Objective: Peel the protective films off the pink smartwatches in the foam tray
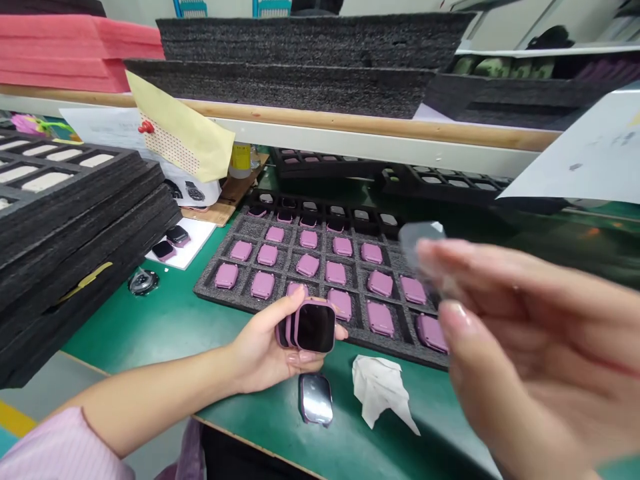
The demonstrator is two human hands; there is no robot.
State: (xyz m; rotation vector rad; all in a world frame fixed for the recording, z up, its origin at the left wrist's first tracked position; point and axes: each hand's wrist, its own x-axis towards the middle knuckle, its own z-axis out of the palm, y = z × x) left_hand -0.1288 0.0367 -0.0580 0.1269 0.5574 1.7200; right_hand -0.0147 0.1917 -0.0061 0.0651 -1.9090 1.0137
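Note:
My left hand (270,347) is closed around a small stack of pink-purple smartwatch cases (316,326), the front one showing its black screen. Raised at the right, close to the camera, my right hand (530,347) pinches a clear plastic film (420,241) between thumb and fingers; motion blurs it. Below my left hand a single watch case (316,399) lies screen up on the green table. Behind both hands, a black foam tray (210,288) holds many similar cases, mostly back side up, in its compartments.
A crumpled white tissue (381,390) lies right of the loose case. Tall black foam trays (85,267) are stacked at the left, near two watches on white paper (193,250) and a round watch (143,281). A shelf edge (350,127) with foam stacks crosses above.

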